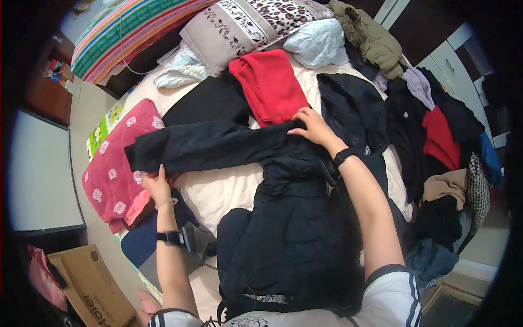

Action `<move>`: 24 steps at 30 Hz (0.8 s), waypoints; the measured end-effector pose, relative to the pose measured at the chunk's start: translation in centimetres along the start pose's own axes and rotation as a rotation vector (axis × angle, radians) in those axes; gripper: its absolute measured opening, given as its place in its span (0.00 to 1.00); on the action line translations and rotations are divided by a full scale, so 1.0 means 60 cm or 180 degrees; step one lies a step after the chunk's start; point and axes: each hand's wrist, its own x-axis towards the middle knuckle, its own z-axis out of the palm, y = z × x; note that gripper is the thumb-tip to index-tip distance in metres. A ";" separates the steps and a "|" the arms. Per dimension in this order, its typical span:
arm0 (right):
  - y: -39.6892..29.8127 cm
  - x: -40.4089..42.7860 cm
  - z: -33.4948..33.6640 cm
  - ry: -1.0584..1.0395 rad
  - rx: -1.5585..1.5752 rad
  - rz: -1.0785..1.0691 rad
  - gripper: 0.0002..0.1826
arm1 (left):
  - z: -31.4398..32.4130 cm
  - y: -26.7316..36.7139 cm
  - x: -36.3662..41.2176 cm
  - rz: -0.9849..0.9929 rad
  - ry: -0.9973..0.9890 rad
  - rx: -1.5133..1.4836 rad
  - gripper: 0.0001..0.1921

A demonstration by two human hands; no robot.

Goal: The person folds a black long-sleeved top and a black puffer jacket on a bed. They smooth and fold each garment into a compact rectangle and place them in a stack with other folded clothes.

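A black jacket [298,237] lies spread on the bed in front of me, its hem towards my body. One sleeve [212,147] stretches out to the left, roughly flat. My left hand [157,186] holds the lower edge of that sleeve near the cuff. At the shoulder end, my right hand [314,126] pinches the upper edge of the black fabric between thumb and fingers. Just beyond my right hand sits a folded red garment [271,86]. A pink patterned quilted cloth [118,163] lies under and beside the cuff.
Dark clothes [351,110] and a mixed pile of garments [441,139] cover the right side. Pillows [229,36] and an olive padded jacket [367,36] line the far edge. A cardboard box [92,286] stands on the floor at lower left.
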 end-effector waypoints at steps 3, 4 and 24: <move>0.060 -0.043 -0.013 -0.0122 -0.0530 0.0784 0.31 | 0.040 0.116 -0.084 0.2810 0.0875 0.1581 0.16; 0.069 -0.046 -0.013 -0.0247 -0.0686 0.0978 0.33 | 0.073 0.167 -0.096 0.3274 0.0381 0.1756 0.16; 0.077 -0.074 -0.149 0.0917 -0.1308 0.1057 0.09 | 0.291 0.360 0.025 0.3633 -0.2624 0.2619 0.29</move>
